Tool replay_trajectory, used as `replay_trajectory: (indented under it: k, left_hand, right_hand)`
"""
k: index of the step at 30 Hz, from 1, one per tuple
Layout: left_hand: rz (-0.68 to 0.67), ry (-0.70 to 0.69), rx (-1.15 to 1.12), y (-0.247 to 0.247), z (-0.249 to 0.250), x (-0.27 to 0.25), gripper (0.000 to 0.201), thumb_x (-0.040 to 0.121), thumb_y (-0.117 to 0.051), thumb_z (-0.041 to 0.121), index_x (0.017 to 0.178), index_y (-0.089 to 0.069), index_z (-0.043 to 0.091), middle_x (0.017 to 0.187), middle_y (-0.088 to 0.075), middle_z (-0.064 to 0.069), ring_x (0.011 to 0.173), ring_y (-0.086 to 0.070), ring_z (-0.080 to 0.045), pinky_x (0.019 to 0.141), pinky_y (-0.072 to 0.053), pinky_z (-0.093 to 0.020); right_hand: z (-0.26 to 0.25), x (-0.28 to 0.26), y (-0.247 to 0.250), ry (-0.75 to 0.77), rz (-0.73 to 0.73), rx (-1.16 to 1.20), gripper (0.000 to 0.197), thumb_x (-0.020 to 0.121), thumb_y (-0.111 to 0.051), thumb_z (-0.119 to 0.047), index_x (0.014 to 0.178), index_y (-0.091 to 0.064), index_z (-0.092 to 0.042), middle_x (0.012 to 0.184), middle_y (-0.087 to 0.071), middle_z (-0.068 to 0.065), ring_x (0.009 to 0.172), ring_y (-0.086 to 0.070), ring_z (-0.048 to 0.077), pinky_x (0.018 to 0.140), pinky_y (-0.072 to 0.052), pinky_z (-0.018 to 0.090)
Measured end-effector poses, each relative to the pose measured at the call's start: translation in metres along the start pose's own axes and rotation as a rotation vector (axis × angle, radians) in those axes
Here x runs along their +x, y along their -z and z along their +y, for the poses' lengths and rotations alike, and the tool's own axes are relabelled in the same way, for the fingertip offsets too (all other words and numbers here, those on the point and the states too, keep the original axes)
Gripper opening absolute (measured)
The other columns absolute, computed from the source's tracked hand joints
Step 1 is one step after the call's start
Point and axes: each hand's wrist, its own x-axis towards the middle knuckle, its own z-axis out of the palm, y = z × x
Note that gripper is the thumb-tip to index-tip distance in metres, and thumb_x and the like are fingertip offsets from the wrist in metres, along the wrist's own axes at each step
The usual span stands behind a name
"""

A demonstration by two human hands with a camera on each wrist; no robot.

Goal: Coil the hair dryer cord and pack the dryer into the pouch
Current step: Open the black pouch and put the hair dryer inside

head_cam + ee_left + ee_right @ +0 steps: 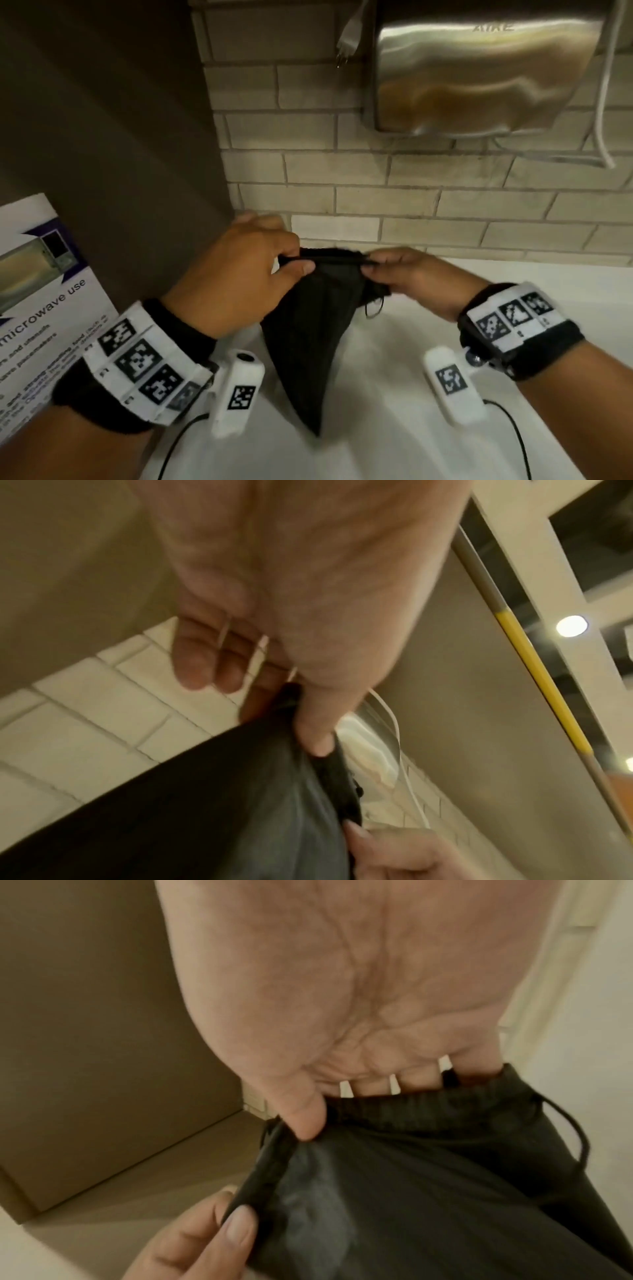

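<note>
A black fabric drawstring pouch [317, 329] hangs in the air above a white counter, held by its top rim between both hands. My left hand [239, 274] pinches the rim's left end with thumb and fingers; the left wrist view shows the thumb pressed on the dark cloth [212, 804]. My right hand [411, 277] grips the rim's right end, fingers tucked behind the hem [428, 1177]. A thin black drawstring loop [373, 308] dangles below the right hand. No hair dryer is in view; a white cord with a plug [346, 48] hangs on the wall.
A steel wall-mounted hand dryer [479, 68] sits on the tiled wall [342, 171] at the upper right. A brown panel [102, 137] stands at the left with a microwave-use notice [41, 308] below it. The white counter [394, 394] lies beneath the pouch.
</note>
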Motion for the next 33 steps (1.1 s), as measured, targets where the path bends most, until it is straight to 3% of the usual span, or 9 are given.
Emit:
replay_trajectory:
  k: [3, 7, 9, 12, 14, 19, 22, 26, 33]
  left_hand:
    - [-0.094, -0.101, -0.371, -0.001, 0.004, 0.007, 0.02, 0.088, -0.061, 0.038, 0.069, -0.058, 0.032, 0.092, -0.065, 0.011, 0.094, -0.051, -0.009, 0.085, -0.038, -0.016]
    - [-0.352, 0.171, -0.888, -0.01, -0.008, 0.004, 0.026, 0.09, -0.061, 0.023, 0.086, -0.06, -0.003, 0.076, -0.059, -0.004, 0.074, -0.057, -0.009, 0.07, -0.047, -0.021]
    - [-0.485, 0.233, -0.776, -0.019, -0.016, -0.002, 0.03, 0.09, -0.065, 0.031, 0.104, -0.066, 0.005, 0.093, -0.07, -0.012, 0.087, -0.067, -0.017, 0.08, -0.053, -0.031]
    - [-0.561, 0.2, -0.206, -0.022, -0.022, -0.007, 0.016, 0.088, -0.062, 0.048, 0.08, -0.066, 0.035, 0.083, -0.06, 0.002, 0.081, -0.059, -0.01, 0.077, -0.05, -0.03]
    - [-0.513, 0.205, -0.051, -0.014, -0.027, -0.007, 0.025, 0.088, -0.06, 0.051, 0.068, -0.057, 0.037, 0.082, -0.054, 0.007, 0.083, -0.051, -0.011, 0.078, -0.046, -0.03]
    - [-0.248, 0.236, 0.125, 0.007, -0.039, -0.015, 0.034, 0.085, -0.06, 0.054, 0.095, -0.073, 0.025, 0.103, -0.049, 0.007, 0.105, -0.044, -0.015, 0.086, -0.04, -0.031]
    - [-0.127, 0.255, -0.037, 0.027, -0.035, -0.025, 0.041, 0.081, -0.06, 0.056, 0.098, -0.075, 0.022, 0.096, -0.056, 0.011, 0.085, -0.055, -0.004, 0.073, -0.038, -0.02]
    - [-0.085, 0.397, -0.288, 0.05, -0.027, -0.04, 0.044, 0.069, -0.057, 0.063, 0.071, -0.072, 0.021, 0.065, -0.07, -0.004, 0.055, -0.067, -0.015, 0.056, -0.054, -0.035]
    - [0.112, 0.474, -0.225, 0.047, -0.035, -0.04, 0.038, 0.079, -0.068, 0.048, 0.059, -0.063, 0.017, 0.051, -0.059, -0.005, 0.049, -0.058, -0.013, 0.044, -0.041, -0.019]
  right_hand:
    - [-0.027, 0.008, 0.008, 0.094, -0.019, -0.021, 0.018, 0.087, -0.053, -0.019, 0.093, -0.068, -0.01, 0.087, -0.069, 0.004, 0.083, -0.062, 0.015, 0.079, -0.049, 0.024]
    - [-0.037, 0.01, 0.016, 0.14, -0.058, -0.026, 0.018, 0.089, -0.05, -0.019, 0.088, -0.067, -0.013, 0.078, -0.064, -0.001, 0.075, -0.057, 0.014, 0.072, -0.044, 0.026]
    - [-0.037, 0.005, 0.021, 0.17, -0.056, -0.001, 0.019, 0.089, -0.049, -0.017, 0.088, -0.067, -0.012, 0.081, -0.063, 0.004, 0.078, -0.057, 0.017, 0.073, -0.044, 0.028]
    - [-0.035, -0.006, 0.032, 0.18, -0.01, 0.182, 0.023, 0.085, -0.046, -0.008, 0.091, -0.069, -0.007, 0.085, -0.072, 0.003, 0.081, -0.067, 0.015, 0.075, -0.053, 0.022]
    - [-0.036, -0.014, 0.041, 0.158, 0.028, 0.258, 0.027, 0.085, -0.042, -0.006, 0.097, -0.066, 0.0, 0.087, -0.073, 0.003, 0.082, -0.069, 0.013, 0.074, -0.055, 0.02]
    - [-0.038, -0.025, 0.045, 0.058, 0.097, -0.059, 0.03, 0.085, -0.054, -0.024, 0.105, -0.065, -0.004, 0.1, -0.069, 0.005, 0.095, -0.066, 0.016, 0.084, -0.049, 0.031]
    - [-0.034, -0.033, 0.036, 0.074, 0.064, -0.21, 0.031, 0.09, -0.067, -0.023, 0.119, -0.069, -0.013, 0.112, -0.078, 0.005, 0.101, -0.074, 0.019, 0.082, -0.061, 0.034]
    - [-0.014, -0.025, 0.015, 0.109, 0.087, -0.054, 0.027, 0.091, -0.06, 0.005, 0.105, -0.068, -0.016, 0.098, -0.078, 0.005, 0.09, -0.075, 0.022, 0.068, -0.063, 0.031]
    - [0.023, 0.012, -0.019, 0.116, 0.116, 0.166, 0.037, 0.093, -0.053, 0.015, 0.096, -0.045, -0.021, 0.078, -0.064, 0.01, 0.063, -0.066, 0.02, 0.056, -0.058, 0.031]
